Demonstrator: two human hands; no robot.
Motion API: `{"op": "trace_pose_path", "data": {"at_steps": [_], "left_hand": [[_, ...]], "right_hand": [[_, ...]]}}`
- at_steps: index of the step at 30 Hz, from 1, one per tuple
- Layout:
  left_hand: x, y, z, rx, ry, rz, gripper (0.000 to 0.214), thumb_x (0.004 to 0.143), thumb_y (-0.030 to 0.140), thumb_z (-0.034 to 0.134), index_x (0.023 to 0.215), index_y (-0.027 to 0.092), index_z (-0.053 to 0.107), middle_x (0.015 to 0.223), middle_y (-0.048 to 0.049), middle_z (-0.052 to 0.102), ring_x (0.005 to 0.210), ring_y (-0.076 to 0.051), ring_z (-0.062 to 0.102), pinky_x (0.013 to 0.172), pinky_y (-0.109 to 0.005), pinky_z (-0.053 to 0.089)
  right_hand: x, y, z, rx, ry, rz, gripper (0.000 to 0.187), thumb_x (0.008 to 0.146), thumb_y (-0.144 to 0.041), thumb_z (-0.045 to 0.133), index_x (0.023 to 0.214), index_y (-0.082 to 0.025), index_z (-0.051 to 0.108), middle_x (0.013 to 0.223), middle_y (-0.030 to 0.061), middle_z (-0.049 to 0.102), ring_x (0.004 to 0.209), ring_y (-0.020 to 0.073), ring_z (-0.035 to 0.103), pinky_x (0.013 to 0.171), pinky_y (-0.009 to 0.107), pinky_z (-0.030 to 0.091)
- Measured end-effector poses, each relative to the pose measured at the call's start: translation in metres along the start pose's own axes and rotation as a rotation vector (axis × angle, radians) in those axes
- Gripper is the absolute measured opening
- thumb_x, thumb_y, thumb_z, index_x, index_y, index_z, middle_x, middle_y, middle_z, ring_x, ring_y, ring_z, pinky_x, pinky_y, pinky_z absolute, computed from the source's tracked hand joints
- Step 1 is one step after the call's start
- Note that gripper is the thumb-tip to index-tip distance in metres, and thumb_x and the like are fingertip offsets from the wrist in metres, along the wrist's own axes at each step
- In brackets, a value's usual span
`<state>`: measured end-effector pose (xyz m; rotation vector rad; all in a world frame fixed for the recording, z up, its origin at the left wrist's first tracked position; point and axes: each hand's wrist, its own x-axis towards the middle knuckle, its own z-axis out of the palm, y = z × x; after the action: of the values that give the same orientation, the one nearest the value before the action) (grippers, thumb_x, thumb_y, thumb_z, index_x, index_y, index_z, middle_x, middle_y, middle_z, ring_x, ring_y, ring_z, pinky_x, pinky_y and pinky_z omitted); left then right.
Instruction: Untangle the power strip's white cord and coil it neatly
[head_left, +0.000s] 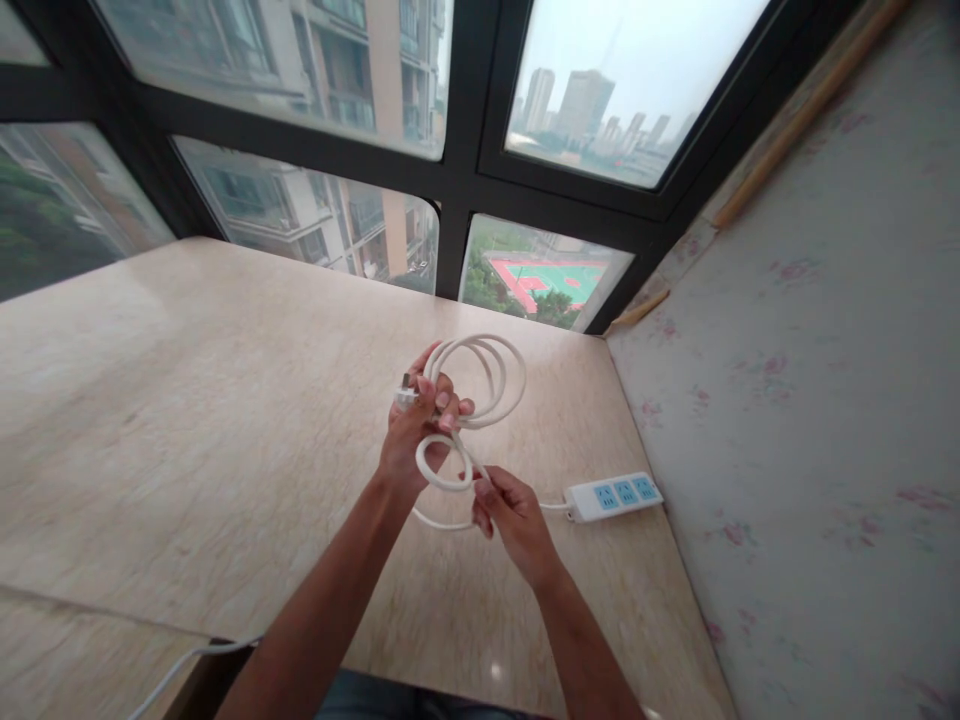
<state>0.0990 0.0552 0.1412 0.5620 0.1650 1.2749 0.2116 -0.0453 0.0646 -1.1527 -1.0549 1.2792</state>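
- The white plastic power strip (613, 498) with three light-blue socket panels lies on the beige, marbled stone ledge (225, 400), to the right of both hands; the right hand (519, 520) is nearer to it.
- Its long axis runs crosswise, the far end tipped slightly toward the window and beside the pale, flower-patterned wall (795, 400); the cord end faces the right hand.
- The left hand (420, 425) is closed around the smooth, round white power cord (524, 376), whose wide loops stand out to the right of the fingers.
- The white plug (406, 396) with dark metal pins juts from the left side of that hand, by the thumb.
- The right hand pinches one strand between thumb and forefinger, just below a smaller loop hanging under the left hand.
- Behind the right hand the cord is hidden, so how its strands join there is hard to tell.
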Motion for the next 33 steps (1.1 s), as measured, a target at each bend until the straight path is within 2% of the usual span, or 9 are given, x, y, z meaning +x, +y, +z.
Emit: {"op": "trace_pose_path", "data": {"at_steps": [2,6,9,14,16,19,22,28,33], "left_hand": [[-0.004,0.014,-0.005,-0.038,0.051,0.013,0.006,0.090,0.022,0.063,0.088,0.017,0.064,0.063,0.0077,0.048,0.044,-0.001,0.040,0.063,-0.018,0.048],[-0.012,0.048,-0.008,-0.123,0.160,0.081,0.026,0.099,0.022,0.047,0.077,0.015,0.059,0.060,0.0074,0.045,0.039,0.000,0.030,0.053,-0.015,0.043],[-0.020,0.067,-0.009,-0.162,0.179,0.124,0.035,0.102,0.021,0.037,0.074,0.014,0.057,0.058,0.0063,0.044,0.038,-0.001,0.029,0.049,-0.016,0.042],[-0.041,0.077,-0.016,-0.222,0.171,0.077,0.037,0.104,0.022,0.027,0.106,0.012,0.063,0.054,0.0066,0.043,0.033,-0.002,0.025,0.038,-0.015,0.031],[-0.050,0.080,-0.019,-0.240,0.165,0.044,0.039,0.104,0.021,0.024,0.117,0.010,0.059,0.053,0.0068,0.043,0.032,-0.002,0.023,0.036,-0.015,0.028],[-0.061,0.084,-0.023,-0.236,0.158,-0.035,0.041,0.103,0.018,0.021,0.119,0.008,0.058,0.053,0.0064,0.044,0.031,-0.002,0.022,0.034,-0.015,0.026],[-0.072,0.090,-0.026,-0.230,0.148,-0.088,0.041,0.102,0.016,0.020,0.117,0.009,0.058,0.053,0.0067,0.043,0.030,-0.001,0.021,0.033,-0.015,0.022],[-0.083,0.099,-0.027,-0.159,0.210,-0.275,0.035,0.101,0.013,0.025,0.105,0.008,0.059,0.054,0.0072,0.041,0.029,0.000,0.019,0.032,-0.015,0.019],[-0.080,0.097,-0.026,-0.199,0.283,-0.218,0.033,0.101,0.014,0.026,0.100,0.006,0.058,0.052,0.0071,0.042,0.029,0.000,0.023,0.032,-0.014,0.021]], "right_hand": [[-0.006,0.004,-0.016,-0.066,0.060,-0.005,0.035,0.086,-0.050,0.062,0.097,-0.018,0.072,0.052,-0.0063,0.041,0.046,0.0080,0.034,0.045,0.022,0.026],[-0.015,0.014,-0.057,-0.173,0.236,-0.005,0.035,0.078,-0.051,0.070,0.087,-0.017,0.074,0.052,-0.0048,0.043,0.047,0.0089,0.035,0.043,0.023,0.025],[-0.020,0.017,-0.079,-0.175,0.378,-0.004,0.036,0.075,-0.052,0.072,0.081,-0.017,0.072,0.050,-0.0054,0.042,0.043,0.0084,0.033,0.040,0.023,0.024],[-0.033,0.007,-0.087,-0.244,0.499,-0.107,0.032,0.075,-0.049,0.074,0.083,-0.020,0.065,0.056,-0.0049,0.051,0.040,0.0072,0.035,0.036,0.021,0.025],[-0.038,0.001,-0.089,-0.282,0.458,-0.104,0.032,0.077,-0.050,0.072,0.080,-0.020,0.061,0.056,-0.0041,0.054,0.040,0.0085,0.039,0.036,0.022,0.027],[-0.042,-0.005,-0.097,-0.432,0.313,-0.054,0.035,0.080,-0.054,0.066,0.074,-0.020,0.061,0.050,-0.0033,0.052,0.042,0.0115,0.046,0.041,0.024,0.033],[-0.042,-0.009,-0.107,-0.538,0.139,-0.006,0.043,0.082,-0.059,0.061,0.067,-0.019,0.061,0.045,-0.0039,0.047,0.041,0.0112,0.042,0.044,0.025,0.033],[-0.027,-0.014,-0.121,-0.525,-0.178,0.088,0.051,0.084,-0.063,0.054,0.060,-0.019,0.058,0.044,-0.0041,0.044,0.042,0.0100,0.037,0.046,0.026,0.029],[0.002,-0.005,-0.120,-0.629,-0.216,0.063,0.042,0.081,-0.057,0.059,0.069,-0.017,0.062,0.060,0.0008,0.058,0.054,0.0118,0.050,0.054,0.026,0.038]]}}
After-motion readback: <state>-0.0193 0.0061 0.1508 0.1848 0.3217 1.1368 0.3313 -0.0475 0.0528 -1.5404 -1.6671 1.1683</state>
